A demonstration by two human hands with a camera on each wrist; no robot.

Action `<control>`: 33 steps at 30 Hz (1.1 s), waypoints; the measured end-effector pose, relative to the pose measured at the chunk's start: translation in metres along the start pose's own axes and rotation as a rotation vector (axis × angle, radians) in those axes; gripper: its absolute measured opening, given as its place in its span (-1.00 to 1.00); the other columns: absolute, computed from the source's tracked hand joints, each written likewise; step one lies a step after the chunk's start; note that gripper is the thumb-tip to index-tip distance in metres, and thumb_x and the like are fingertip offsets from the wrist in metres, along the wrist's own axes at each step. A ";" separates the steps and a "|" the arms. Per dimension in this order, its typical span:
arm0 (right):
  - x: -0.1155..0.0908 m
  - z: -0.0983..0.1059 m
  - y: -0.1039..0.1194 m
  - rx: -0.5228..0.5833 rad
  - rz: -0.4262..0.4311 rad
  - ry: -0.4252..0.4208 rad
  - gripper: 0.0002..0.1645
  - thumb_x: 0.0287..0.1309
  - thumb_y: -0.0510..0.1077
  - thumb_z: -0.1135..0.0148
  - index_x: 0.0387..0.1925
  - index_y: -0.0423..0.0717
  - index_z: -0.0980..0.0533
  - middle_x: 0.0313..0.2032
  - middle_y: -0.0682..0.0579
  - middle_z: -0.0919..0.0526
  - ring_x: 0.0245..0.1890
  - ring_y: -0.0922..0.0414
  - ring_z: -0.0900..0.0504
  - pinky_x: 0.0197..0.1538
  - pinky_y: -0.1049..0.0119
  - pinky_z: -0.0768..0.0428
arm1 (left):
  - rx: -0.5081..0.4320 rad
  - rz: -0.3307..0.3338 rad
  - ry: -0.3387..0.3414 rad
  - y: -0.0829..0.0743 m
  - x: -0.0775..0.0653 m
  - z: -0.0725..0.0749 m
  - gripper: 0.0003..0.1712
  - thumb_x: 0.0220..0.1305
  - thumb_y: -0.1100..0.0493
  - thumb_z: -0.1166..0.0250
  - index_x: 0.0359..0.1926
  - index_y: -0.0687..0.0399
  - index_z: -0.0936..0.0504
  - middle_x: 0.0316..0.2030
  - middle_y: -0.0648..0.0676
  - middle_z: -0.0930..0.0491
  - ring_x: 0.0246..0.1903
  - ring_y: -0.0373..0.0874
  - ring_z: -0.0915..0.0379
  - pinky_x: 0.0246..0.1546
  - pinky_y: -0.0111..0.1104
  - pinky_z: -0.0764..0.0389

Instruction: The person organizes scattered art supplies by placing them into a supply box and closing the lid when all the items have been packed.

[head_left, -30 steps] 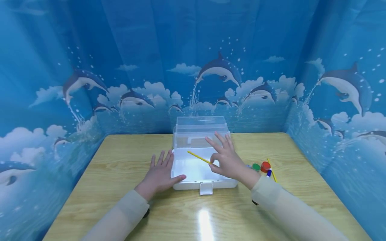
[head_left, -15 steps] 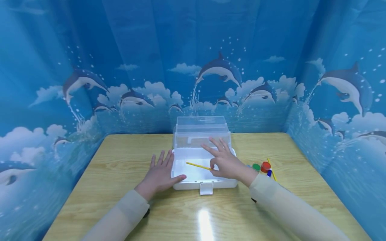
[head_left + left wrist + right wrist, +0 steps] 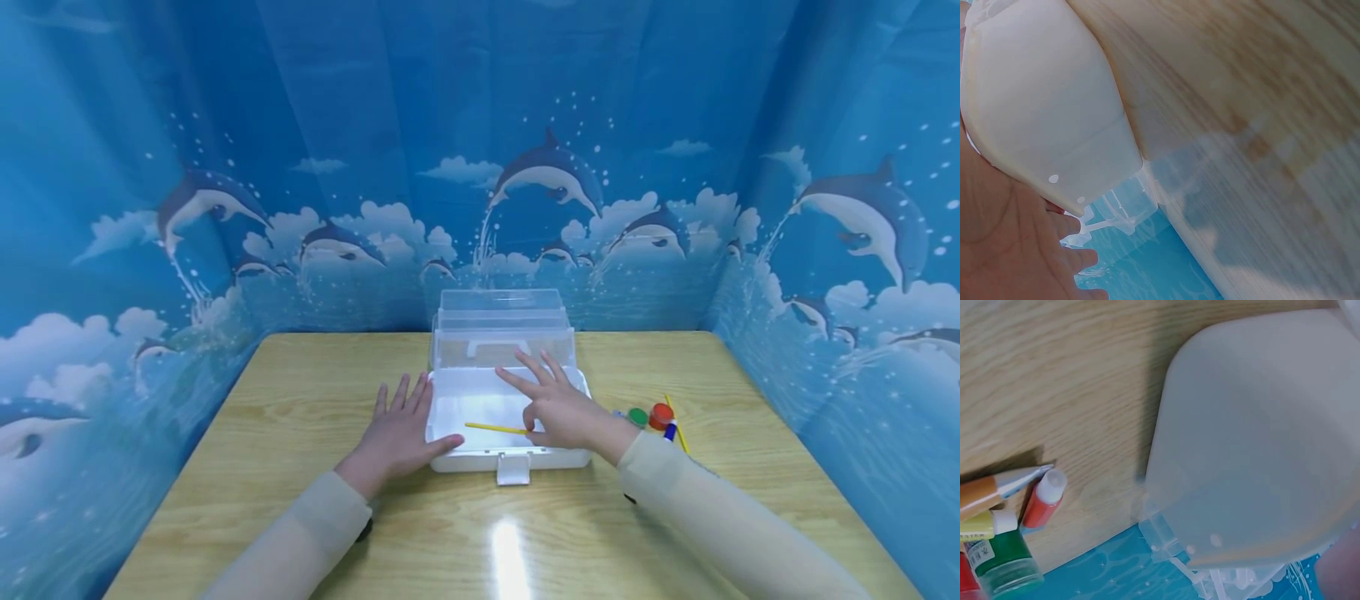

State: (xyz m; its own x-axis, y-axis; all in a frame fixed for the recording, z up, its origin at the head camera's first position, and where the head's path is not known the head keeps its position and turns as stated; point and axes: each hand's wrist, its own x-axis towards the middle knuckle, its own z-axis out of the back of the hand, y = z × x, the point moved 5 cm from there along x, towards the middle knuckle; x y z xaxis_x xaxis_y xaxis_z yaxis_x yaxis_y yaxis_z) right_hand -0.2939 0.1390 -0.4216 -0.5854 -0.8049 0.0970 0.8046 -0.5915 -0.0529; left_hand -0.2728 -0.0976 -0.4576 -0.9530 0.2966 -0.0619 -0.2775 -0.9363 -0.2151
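Note:
A white plastic box (image 3: 468, 463) stands with its clear lid (image 3: 498, 302) raised at the back. My left hand (image 3: 397, 433) rests flat on the box's left side, fingers spread, thumb over the front left corner. In the left wrist view the palm (image 3: 1007, 237) lies along the box's wall. Low inside the box, my right hand (image 3: 566, 412) pinches one end of a thin yellow stick (image 3: 491, 427) between thumb and forefinger. The stick points left, nearly parallel to the front rim; its right end is hidden in the fingers. The right hand's other fingers are raised and spread.
Right of the box lie a green-capped jar (image 3: 637, 417), a red-capped jar (image 3: 661, 416), a blue marker (image 3: 671, 431) and another yellow stick (image 3: 682, 436). Small red (image 3: 1041, 506) and yellow (image 3: 979, 526) tubes show in the right wrist view. A dolphin-printed curtain (image 3: 360, 192) surrounds the table.
My right hand has lowered the yellow stick toward the front of the box, turning it from a slant to nearly level. The left hand has stayed in place.

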 end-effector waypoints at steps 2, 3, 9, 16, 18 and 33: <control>0.000 -0.001 0.000 -0.003 0.002 0.003 -0.81 0.02 0.03 -0.55 -0.59 0.28 -0.67 0.57 0.00 -0.03 0.56 -0.19 0.28 0.47 -0.30 0.28 | -0.003 0.001 0.001 0.000 0.000 0.000 0.25 0.25 -0.61 0.06 0.59 0.18 0.16 0.58 0.14 0.27 0.54 0.20 0.46 0.44 0.15 0.51; 0.001 -0.001 0.000 -0.002 0.005 0.005 -0.81 0.02 0.03 -0.55 -0.59 0.27 -0.67 0.57 0.00 -0.03 0.56 -0.19 0.28 0.46 -0.30 0.29 | -0.006 0.001 0.002 0.000 0.000 -0.001 0.25 0.25 -0.61 0.06 0.59 0.18 0.16 0.58 0.14 0.27 0.54 0.20 0.46 0.44 0.15 0.51; 0.002 -0.002 0.000 -0.008 0.016 0.031 -0.83 0.03 0.09 -0.54 -0.56 0.30 -0.68 0.58 -0.01 0.02 0.55 -0.22 0.29 0.46 -0.31 0.32 | 0.002 0.004 0.009 0.000 0.001 0.000 0.27 0.22 -0.64 0.09 0.59 0.16 0.16 0.58 0.13 0.27 0.55 0.19 0.47 0.44 0.15 0.52; 0.004 -0.006 -0.003 0.000 0.000 0.090 -0.85 0.04 0.14 -0.53 -0.54 0.36 -0.68 0.59 0.04 0.09 0.56 -0.15 0.42 0.46 -0.28 0.38 | 0.025 0.004 0.012 0.001 0.002 -0.002 0.32 0.17 -0.71 0.19 0.59 0.16 0.17 0.58 0.13 0.28 0.55 0.19 0.46 0.44 0.15 0.50; 0.004 -0.008 -0.003 -0.008 -0.003 0.104 -0.84 0.03 0.15 -0.53 -0.55 0.38 -0.68 0.59 0.05 0.11 0.56 -0.13 0.44 0.46 -0.28 0.38 | 0.025 0.003 0.012 0.001 0.002 -0.002 0.32 0.17 -0.71 0.20 0.59 0.16 0.17 0.58 0.13 0.28 0.55 0.19 0.45 0.44 0.15 0.49; 0.005 -0.008 -0.002 0.009 -0.010 0.119 -0.85 0.02 0.14 -0.54 -0.54 0.37 -0.69 0.59 0.03 0.11 0.56 -0.18 0.41 0.46 -0.30 0.36 | 0.007 -0.003 0.002 0.000 0.000 0.000 0.26 0.24 -0.62 0.07 0.59 0.19 0.15 0.58 0.17 0.24 0.54 0.23 0.43 0.44 0.18 0.48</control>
State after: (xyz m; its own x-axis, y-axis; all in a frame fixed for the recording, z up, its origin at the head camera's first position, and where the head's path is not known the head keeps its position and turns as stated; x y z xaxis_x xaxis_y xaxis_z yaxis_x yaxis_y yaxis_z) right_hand -0.2990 0.1354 -0.4285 -0.6003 -0.7995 -0.0211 0.7995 -0.5991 -0.0431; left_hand -0.2731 -0.0970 -0.4575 -0.9518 0.3001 -0.0635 -0.2814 -0.9367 -0.2081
